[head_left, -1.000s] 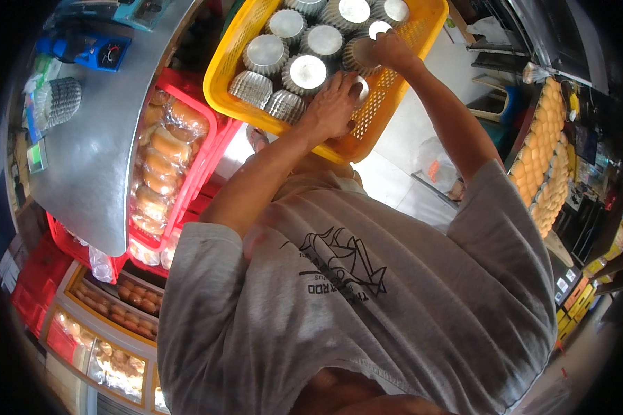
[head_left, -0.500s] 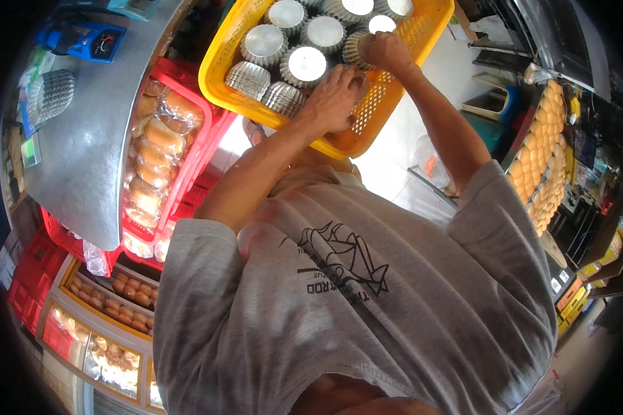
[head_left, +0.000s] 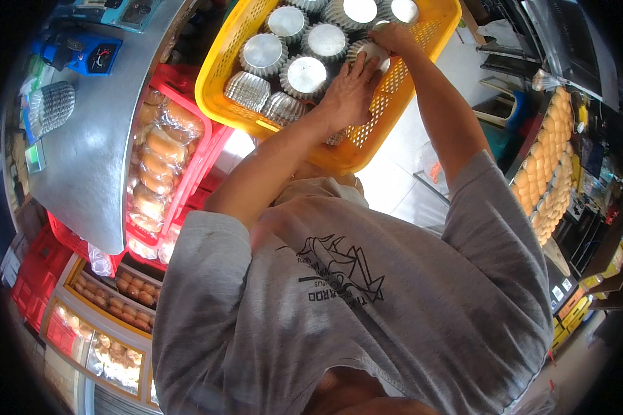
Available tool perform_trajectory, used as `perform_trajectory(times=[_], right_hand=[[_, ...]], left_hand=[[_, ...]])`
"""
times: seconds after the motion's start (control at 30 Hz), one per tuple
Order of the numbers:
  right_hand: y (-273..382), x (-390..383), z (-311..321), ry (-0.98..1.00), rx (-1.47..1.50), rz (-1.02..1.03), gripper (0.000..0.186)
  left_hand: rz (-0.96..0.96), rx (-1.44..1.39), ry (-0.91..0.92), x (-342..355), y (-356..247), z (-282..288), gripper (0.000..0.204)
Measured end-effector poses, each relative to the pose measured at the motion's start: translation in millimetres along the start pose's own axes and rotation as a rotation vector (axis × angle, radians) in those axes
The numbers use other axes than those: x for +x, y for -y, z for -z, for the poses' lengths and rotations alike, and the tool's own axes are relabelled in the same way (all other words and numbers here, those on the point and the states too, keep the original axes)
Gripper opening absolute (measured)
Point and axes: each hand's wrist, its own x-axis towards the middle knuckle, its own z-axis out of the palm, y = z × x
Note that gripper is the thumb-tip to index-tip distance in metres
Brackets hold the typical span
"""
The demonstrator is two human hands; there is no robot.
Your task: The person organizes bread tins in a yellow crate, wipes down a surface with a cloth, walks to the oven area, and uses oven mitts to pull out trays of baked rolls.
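A yellow plastic basket (head_left: 268,128) holds several stacks of silvery fluted baking tins, mostly bottom up, such as the tin stack (head_left: 264,54) on its left side. Stretched fingers of my left hand (head_left: 351,95) lie against a fluted baking tin (head_left: 372,52) by the basket's right side. My right hand (head_left: 396,39) is at the far edge of that same tin, its fingers curled down and partly hidden, seemingly gripping the rim. Two stacks lie tilted near the front wall, one being the tilted tin stack (head_left: 248,91).
Left of the basket stands a red crate (head_left: 206,131) of bagged bread rolls. A metal table (head_left: 90,159) carries a blue device (head_left: 93,55) and another fluted tin stack (head_left: 51,109). At the right are rows of buns (head_left: 545,162). A glass display case (head_left: 83,339) sits lower left.
My left hand has moved up and right onto the tin. That tin, tilted in my right hand before, now stands bottom up. The view has shifted slightly.
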Motion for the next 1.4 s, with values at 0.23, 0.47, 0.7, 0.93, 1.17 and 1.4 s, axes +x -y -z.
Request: perform_trajectory(times=[0.23, 0.47, 0.7, 0.93, 1.17, 1.4], right_hand=[[-1.5, 10.7, 24.9, 0.226, -0.505, 0.298, 0.019], [4.4, -6.2, 33.3, 0.162, -0.250, 0.223, 0.017], [-22.9, 35.0, 13.2, 0.154, -0.609, 0.638, 0.019], [-23.5, 27.5, 20.5, 0.242, -0.289, 0.333, 0.025], [2.5, -50.7, 23.1, -0.181, -0.209, 0.449, 0.032], [29.0, -49.5, 0.8, 0.217, -0.519, 0.679, 0.019]], left_hand=[[0.019, 0.077, 0.098, 22.9, -9.4, 25.1, 0.088], [0.113, -0.002, -0.005, 76.3, 28.9, -6.9, 0.070], [0.162, 0.009, 0.108, 83.6, 40.8, -4.8, 0.072], [0.208, -0.049, 0.072, 81.1, 38.9, -17.4, 0.084], [0.153, -0.137, -0.261, 21.7, 10.6, 34.8, 0.069], [0.137, -0.161, 0.004, -23.1, 5.7, 23.9, 0.043]])
